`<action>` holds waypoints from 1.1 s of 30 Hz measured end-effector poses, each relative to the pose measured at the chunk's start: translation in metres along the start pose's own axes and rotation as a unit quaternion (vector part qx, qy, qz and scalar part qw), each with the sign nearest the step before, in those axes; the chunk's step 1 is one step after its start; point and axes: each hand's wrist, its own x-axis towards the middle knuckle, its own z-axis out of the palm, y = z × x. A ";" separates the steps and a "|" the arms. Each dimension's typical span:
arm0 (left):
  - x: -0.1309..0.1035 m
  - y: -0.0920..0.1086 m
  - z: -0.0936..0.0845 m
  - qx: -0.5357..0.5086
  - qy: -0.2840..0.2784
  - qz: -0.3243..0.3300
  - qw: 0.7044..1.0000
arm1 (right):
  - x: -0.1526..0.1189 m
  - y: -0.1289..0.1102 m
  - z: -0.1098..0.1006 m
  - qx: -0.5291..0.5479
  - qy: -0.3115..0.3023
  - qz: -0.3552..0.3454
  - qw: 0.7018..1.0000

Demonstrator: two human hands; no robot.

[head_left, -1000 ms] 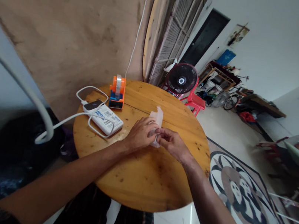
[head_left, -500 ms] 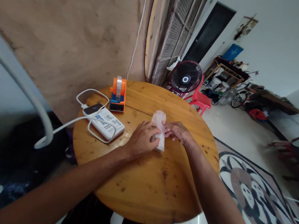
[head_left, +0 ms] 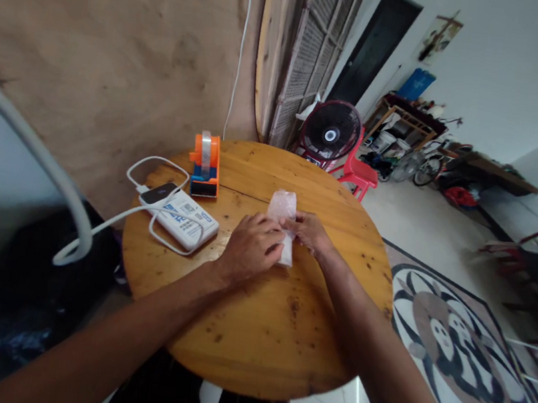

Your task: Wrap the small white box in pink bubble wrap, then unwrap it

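Observation:
A narrow packet in pale pinkish, translucent bubble wrap (head_left: 283, 202) lies lengthwise on the round wooden table (head_left: 245, 359). From its left side my left hand (head_left: 253, 243) curls over the packet, thumb near the lower end and fingers across the middle. My right hand (head_left: 312, 232) grips the packet's right edge, thumb and fingertips pinched together on the wrap. What the wrap holds inside cannot be made out. Both hands keep low against the tabletop.
To the left on the table are an orange and blue tape dispenser (head_left: 207, 164) and a white power bank (head_left: 185, 219) with a looped white cable (head_left: 134, 206). Beyond the far edge stand a fan (head_left: 330, 133) and a red plastic chair (head_left: 360, 171).
My right hand has come inward from slightly open fingers to a pinch on the wrap's edge. My left hand stays on the packet. The view has shifted slightly.

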 end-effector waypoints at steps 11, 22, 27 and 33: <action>0.000 0.000 0.000 -0.044 -0.018 -0.051 0.998 | -0.022 0.003 0.017 0.142 0.046 -0.106 0.983; -0.003 -0.001 0.009 -0.079 0.023 -0.073 0.994 | -0.040 0.008 0.015 0.131 0.042 -0.149 0.979; -0.002 -0.003 0.010 -0.115 0.025 -0.066 0.991 | -0.039 0.001 0.016 0.125 0.008 -0.125 0.984; -0.003 0.001 0.007 -0.095 0.025 -0.106 0.990 | -0.048 0.004 0.022 0.131 0.047 -0.118 0.983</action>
